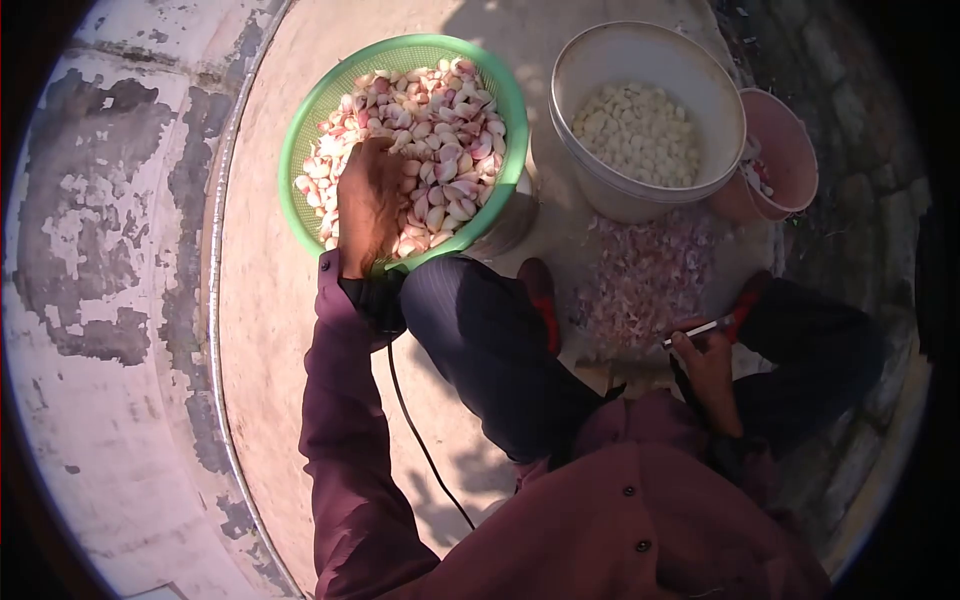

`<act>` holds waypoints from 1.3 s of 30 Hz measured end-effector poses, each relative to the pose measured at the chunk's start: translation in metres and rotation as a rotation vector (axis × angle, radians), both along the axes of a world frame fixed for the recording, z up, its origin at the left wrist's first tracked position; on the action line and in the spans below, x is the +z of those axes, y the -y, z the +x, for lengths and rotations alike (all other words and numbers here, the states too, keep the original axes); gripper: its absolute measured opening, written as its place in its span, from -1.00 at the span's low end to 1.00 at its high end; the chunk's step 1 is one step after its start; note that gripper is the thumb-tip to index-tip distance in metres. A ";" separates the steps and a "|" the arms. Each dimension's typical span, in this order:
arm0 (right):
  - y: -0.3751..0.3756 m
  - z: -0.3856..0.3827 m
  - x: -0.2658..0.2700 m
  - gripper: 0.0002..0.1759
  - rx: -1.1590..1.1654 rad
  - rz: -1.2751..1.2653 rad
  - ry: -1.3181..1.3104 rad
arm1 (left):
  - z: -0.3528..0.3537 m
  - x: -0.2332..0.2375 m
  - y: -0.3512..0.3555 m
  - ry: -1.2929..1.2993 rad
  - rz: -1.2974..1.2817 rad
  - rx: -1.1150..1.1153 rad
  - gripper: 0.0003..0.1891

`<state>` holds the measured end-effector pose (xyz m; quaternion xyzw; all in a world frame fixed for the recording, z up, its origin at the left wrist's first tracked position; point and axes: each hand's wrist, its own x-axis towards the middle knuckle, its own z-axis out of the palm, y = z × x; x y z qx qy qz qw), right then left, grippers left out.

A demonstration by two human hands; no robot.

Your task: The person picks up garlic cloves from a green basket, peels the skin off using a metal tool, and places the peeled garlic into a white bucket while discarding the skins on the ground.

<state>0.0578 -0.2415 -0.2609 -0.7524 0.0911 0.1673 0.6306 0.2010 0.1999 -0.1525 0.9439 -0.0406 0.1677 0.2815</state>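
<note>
My left hand (pixel 372 200) reaches down into a green basket (pixel 292 190) heaped with unpeeled garlic cloves (pixel 440 160). Its fingertips are hidden among the cloves, so their grip does not show. Low on the right, between my legs, my right hand (pixel 708 372) is closed around a small knife (pixel 697 332), whose pale, narrow length sticks out past the fingers. Below it and to the left, a scatter of purplish garlic skins (pixel 645 270) covers the ground.
A white bucket (pixel 650 203) holding peeled cloves (pixel 640 130) stands right of the basket. Behind its right side is a pink bucket (pixel 800 160) with a few pale bits inside. A black cable (pixel 415 430) runs from my left wrist. A peeling wall (pixel 100 230) borders the left.
</note>
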 end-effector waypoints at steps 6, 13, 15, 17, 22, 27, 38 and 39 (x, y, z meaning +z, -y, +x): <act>0.004 -0.002 0.002 -0.86 0.017 -0.013 -0.006 | -0.010 0.031 -0.051 -0.003 -1.071 0.297 -0.76; 0.005 -0.002 0.005 -0.85 0.055 0.020 0.005 | -0.016 0.053 -0.046 -0.168 -1.633 0.094 -0.58; 0.006 -0.005 0.003 -0.84 0.036 0.046 0.002 | -0.021 0.069 -0.020 -0.170 -1.705 -0.035 -0.52; 0.007 -0.005 0.002 -0.84 0.009 0.149 0.014 | -0.050 0.095 0.042 -0.095 -0.601 -0.214 -0.44; 0.005 0.002 0.030 -0.85 0.027 0.206 0.014 | -0.074 0.094 0.140 -0.527 -1.464 -0.098 -0.75; -0.001 0.009 0.072 -0.83 -0.028 0.381 0.197 | -0.120 0.024 0.228 -0.805 -1.510 -0.161 -0.59; -0.004 -0.005 0.102 -0.70 0.221 0.095 0.781 | -0.154 0.004 0.286 -0.716 -1.497 0.010 -0.60; -0.004 -0.006 0.101 -0.70 0.219 0.092 0.774 | -0.154 0.003 0.287 -0.658 -1.452 -0.004 -0.62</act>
